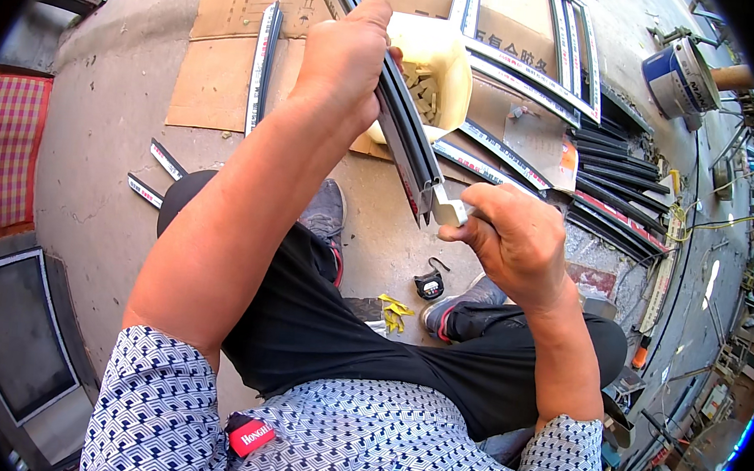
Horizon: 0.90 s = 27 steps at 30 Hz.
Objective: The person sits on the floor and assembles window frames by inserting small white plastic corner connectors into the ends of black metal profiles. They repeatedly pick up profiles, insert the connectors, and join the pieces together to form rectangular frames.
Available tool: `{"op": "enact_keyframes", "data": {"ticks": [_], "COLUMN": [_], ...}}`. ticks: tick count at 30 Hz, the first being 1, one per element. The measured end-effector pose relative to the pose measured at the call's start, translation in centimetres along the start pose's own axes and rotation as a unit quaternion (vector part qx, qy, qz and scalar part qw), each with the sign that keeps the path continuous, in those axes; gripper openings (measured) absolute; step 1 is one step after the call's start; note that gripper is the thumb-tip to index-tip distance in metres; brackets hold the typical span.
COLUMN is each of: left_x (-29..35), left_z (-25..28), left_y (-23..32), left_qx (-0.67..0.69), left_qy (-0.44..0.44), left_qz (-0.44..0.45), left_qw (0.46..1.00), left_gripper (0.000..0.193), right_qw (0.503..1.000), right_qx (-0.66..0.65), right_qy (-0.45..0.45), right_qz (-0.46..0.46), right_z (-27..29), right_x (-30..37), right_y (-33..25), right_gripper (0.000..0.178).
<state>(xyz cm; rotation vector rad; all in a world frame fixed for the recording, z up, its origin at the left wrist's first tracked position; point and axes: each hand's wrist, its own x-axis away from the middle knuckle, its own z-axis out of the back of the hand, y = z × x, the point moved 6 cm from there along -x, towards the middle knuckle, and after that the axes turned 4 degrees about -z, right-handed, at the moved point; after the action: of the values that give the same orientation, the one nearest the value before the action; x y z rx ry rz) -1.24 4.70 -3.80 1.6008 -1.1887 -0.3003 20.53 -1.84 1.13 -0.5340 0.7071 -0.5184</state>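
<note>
Left hand: fingers wrapped firmly around the dark profile, no gap visible in the grip.
Right hand: thumb and bent forefinger pinched on the pale corner piece, closed to its thickness; other fingers curled in.
Profile position: raised in front of the person, slanting from top centre down toward the right hand.
Corner piece position: at the profile's lower cut end; depth of seating cannot be told.
Profile marking: red and white printing along one side near that end, too oblique to make out.
Loose strips: white facing with repeated print; one lies on the cardboard, left of the profile.
Cardboard marking: dark printed characters and handling symbols.
Assembled frames: printed white facing, lying upper right.
Shirt tag: red, white lettering.
Bucket: white and dark blue, with lettering, at right.
Yellow container: behind the profile, holding small pale blocks.
Tape measure: black, on the floor between the shoes, pale label on its case.
</note>
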Motion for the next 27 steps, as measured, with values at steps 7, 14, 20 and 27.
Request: {"op": "enact_keyframes", "data": {"ticks": [7,14,20,27], "left_x": [0.3,0.2,0.1,-0.2], "left_z": [-0.3,-0.1,0.0,0.3], "left_y": [-0.1,-0.7,-1.1,-1.3], "left_qx": [-0.003,-0.026,-0.038,-0.056], "left_qy": [0.004,0.005,0.014,0.022], "left_qz": [0.016,0.015,0.019,0.026], "left_qw": [1.000,1.000,0.999,0.998], "left_gripper": [0.016,0.015,0.016,0.015], "right_qw": [0.994,0.992,0.989,0.987], "right_qx": [0.074,0.081,0.118,0.135], "right_qy": [-0.014,0.056,0.032,0.039], "right_qz": [0.083,0.080,0.083,0.079], "right_z": [0.0,-1.0,-1.4,-1.9], "right_x": [0.4,0.7,0.7,0.7], "right_y": [-0.9,-0.7,-0.7,-0.5], "right_gripper": [0.051,0.047,0.041,0.037]}}
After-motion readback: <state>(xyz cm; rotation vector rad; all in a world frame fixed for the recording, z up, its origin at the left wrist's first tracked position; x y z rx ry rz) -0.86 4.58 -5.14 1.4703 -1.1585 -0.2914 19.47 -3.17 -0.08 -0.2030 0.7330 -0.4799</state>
